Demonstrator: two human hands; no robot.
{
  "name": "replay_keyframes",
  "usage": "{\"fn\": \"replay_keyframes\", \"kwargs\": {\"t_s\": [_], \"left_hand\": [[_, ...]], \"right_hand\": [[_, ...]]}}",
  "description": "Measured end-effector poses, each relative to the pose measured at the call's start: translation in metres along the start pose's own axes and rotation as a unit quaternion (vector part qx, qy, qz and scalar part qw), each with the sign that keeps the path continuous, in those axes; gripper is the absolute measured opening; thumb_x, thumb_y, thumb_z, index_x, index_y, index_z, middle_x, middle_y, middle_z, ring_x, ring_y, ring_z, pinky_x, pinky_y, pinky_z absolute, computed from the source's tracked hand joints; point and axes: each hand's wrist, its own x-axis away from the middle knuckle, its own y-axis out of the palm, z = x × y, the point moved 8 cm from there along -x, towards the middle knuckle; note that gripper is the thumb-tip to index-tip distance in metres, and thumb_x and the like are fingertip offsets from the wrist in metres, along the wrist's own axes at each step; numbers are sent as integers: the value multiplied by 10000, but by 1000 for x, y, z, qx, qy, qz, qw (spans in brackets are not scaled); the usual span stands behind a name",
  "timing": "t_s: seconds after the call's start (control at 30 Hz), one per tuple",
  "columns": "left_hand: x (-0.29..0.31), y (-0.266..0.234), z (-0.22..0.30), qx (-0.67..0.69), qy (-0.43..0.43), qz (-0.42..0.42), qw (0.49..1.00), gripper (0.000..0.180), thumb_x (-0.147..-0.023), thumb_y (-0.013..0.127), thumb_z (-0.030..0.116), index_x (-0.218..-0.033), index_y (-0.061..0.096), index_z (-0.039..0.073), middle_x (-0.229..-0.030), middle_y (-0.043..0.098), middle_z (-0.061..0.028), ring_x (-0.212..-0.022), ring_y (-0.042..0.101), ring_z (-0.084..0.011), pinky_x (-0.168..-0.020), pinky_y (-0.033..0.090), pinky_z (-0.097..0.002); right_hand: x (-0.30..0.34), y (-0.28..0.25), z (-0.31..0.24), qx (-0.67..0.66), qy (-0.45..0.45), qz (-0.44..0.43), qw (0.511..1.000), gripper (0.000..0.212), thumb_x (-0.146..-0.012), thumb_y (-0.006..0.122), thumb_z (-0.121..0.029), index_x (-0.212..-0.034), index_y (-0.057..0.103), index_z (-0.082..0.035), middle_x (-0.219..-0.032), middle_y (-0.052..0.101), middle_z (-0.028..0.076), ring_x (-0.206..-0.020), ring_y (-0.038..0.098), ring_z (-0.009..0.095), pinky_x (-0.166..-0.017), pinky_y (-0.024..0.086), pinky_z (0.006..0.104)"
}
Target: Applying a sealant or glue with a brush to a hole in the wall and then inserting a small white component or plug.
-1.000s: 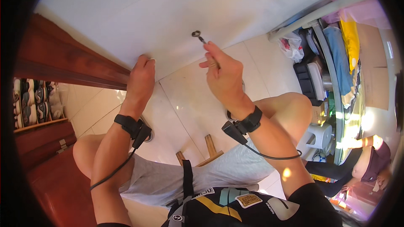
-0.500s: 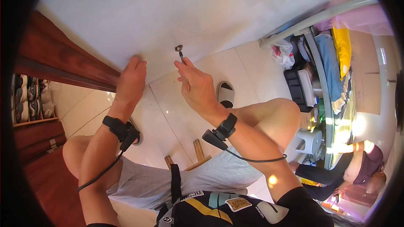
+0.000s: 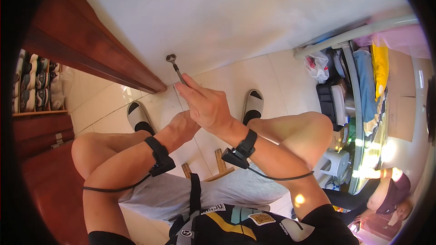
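My right hand (image 3: 208,107) is closed round the handle of a slim metal tool (image 3: 177,70) with a small notched, wrench-like head. The tool points up and left, its head in front of the lower part of the white wall (image 3: 218,27); whether it touches the wall I cannot tell. My left hand (image 3: 180,129) is at the right hand's lower left, by the wrist side of it. Its fingers are hidden behind the right hand, so what they hold does not show.
A dark red wooden post (image 3: 100,45) stands at the left, with a shoe rack (image 3: 38,86) beyond it. My slippered feet rest on floor tiles (image 3: 97,102). At the right are a metal-framed shelf (image 3: 356,109), a white stool (image 3: 335,161) and another person (image 3: 383,190).
My left hand has moved from near the wall, rightward and toward me, to beside the right hand. The tool's head now sits further left in view. The view has shifted slightly.
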Motion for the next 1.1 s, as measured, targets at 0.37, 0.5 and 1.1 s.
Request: {"fn": "replay_keyframes", "kwargs": {"t_s": [0.37,0.5,1.1], "left_hand": [[5,-35,8,-174,-9,55,983,233,-778,662,193,-1001,687,131,-806,608,-20,-699,596,-172,-606,452,-304],[3,-20,1,-106,-21,-13,994,202,-770,657,176,-964,679,126,-799,589,-18,-687,590,-160,-590,451,-296],[-12,-108,-135,104,-255,214,937,274,-861,606,-11,-1135,609,0,-1035,560,-145,-938,629,-360,-784,556,-440]], "right_hand": [[-5,11,9,-25,26,-32,999,226,-847,674,2,-1069,700,-34,-1182,702,203,-816,744,301,-673,603,349],[5,28,28,-13,88,-91,992,234,-859,650,17,-1086,693,-22,-1174,704,209,-857,751,287,-700,609,345],[-4,-58,57,-48,148,48,987,286,-905,535,123,-1118,692,15,-1142,714,231,-903,757,254,-754,593,322]]}}
